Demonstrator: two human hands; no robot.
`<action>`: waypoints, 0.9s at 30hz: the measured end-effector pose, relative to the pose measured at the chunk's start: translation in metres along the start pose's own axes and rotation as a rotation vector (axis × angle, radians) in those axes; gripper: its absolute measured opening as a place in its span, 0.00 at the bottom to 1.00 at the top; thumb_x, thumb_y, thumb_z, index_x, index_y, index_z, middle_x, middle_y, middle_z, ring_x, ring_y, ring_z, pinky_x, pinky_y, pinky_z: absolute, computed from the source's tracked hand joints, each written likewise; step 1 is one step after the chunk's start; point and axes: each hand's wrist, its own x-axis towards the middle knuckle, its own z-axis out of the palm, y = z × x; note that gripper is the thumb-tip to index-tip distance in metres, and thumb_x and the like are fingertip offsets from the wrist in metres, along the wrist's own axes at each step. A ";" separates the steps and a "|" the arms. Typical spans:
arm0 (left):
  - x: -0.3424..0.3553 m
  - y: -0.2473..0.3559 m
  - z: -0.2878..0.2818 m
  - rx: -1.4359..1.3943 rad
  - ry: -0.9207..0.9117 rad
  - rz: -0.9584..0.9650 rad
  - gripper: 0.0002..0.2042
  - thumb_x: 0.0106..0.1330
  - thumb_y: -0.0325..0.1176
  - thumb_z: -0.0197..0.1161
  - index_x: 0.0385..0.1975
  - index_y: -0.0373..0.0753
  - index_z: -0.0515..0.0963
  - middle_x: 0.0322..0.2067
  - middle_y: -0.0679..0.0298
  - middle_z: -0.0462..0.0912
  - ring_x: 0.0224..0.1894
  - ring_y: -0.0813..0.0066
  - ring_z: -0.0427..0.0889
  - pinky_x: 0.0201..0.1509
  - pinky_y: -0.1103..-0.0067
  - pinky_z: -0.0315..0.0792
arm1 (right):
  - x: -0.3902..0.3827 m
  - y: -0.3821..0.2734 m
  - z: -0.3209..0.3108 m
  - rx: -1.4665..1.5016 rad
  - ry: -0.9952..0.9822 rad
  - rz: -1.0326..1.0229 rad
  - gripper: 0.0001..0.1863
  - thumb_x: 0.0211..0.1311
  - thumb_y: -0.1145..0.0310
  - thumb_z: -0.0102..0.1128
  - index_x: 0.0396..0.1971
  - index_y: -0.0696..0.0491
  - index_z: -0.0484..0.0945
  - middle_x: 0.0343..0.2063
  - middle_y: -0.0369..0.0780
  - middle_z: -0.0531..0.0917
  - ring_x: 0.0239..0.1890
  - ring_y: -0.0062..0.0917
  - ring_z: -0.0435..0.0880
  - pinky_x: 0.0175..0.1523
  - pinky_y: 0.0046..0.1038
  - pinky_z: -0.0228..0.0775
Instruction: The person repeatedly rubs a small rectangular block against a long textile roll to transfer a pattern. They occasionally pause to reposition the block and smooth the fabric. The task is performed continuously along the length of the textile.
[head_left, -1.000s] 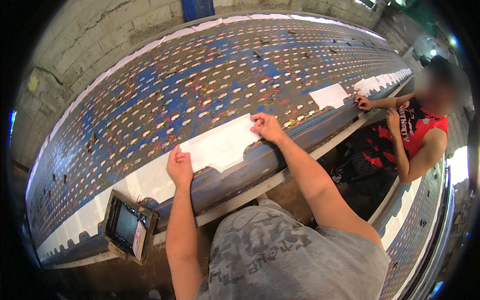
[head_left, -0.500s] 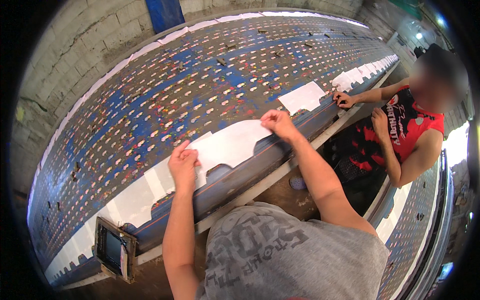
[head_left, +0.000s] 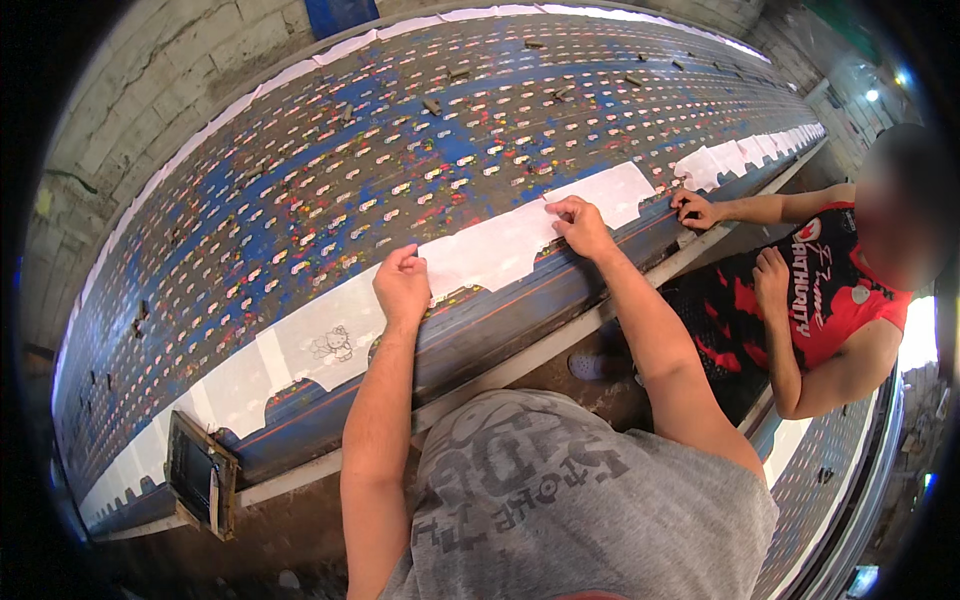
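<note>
shirt: grey short-sleeved tee | print: darker grey lettering | forearms: bare | hands (head_left: 402,288): ungloved

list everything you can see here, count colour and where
printing table: one, blue with many coloured paint flecks, running across the view
white fabric pieces: a row, white, along the table's near edge
wooden frame: one, brown with a dark screen, leaning at lower left
block wall: grey, behind the table
co-worker: one, red and black top, at right, one hand on the table edge
left hand: on the white fabric
right hand: fingertips on the white fabric
</note>
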 end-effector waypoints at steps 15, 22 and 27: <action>-0.002 -0.002 0.002 0.084 -0.003 -0.076 0.15 0.70 0.27 0.76 0.55 0.35 0.92 0.35 0.66 0.95 0.36 0.78 0.91 0.47 0.76 0.85 | 0.007 0.018 0.003 0.042 0.006 -0.100 0.21 0.61 0.82 0.76 0.56 0.57 0.94 0.44 0.39 0.90 0.39 0.25 0.85 0.50 0.29 0.82; -0.002 0.025 -0.006 0.173 -0.119 -0.210 0.23 0.69 0.26 0.78 0.65 0.33 0.88 0.48 0.59 0.94 0.47 0.70 0.92 0.58 0.71 0.85 | 0.006 0.022 0.003 0.050 0.010 -0.103 0.22 0.61 0.82 0.76 0.56 0.56 0.94 0.46 0.40 0.90 0.39 0.25 0.85 0.50 0.29 0.82; -0.032 0.050 0.000 0.843 -0.176 0.668 0.46 0.71 0.54 0.78 0.84 0.36 0.68 0.83 0.51 0.67 0.84 0.45 0.64 0.89 0.52 0.57 | 0.005 0.021 0.004 0.044 -0.009 -0.106 0.21 0.63 0.83 0.77 0.57 0.56 0.95 0.46 0.36 0.89 0.39 0.20 0.83 0.49 0.25 0.81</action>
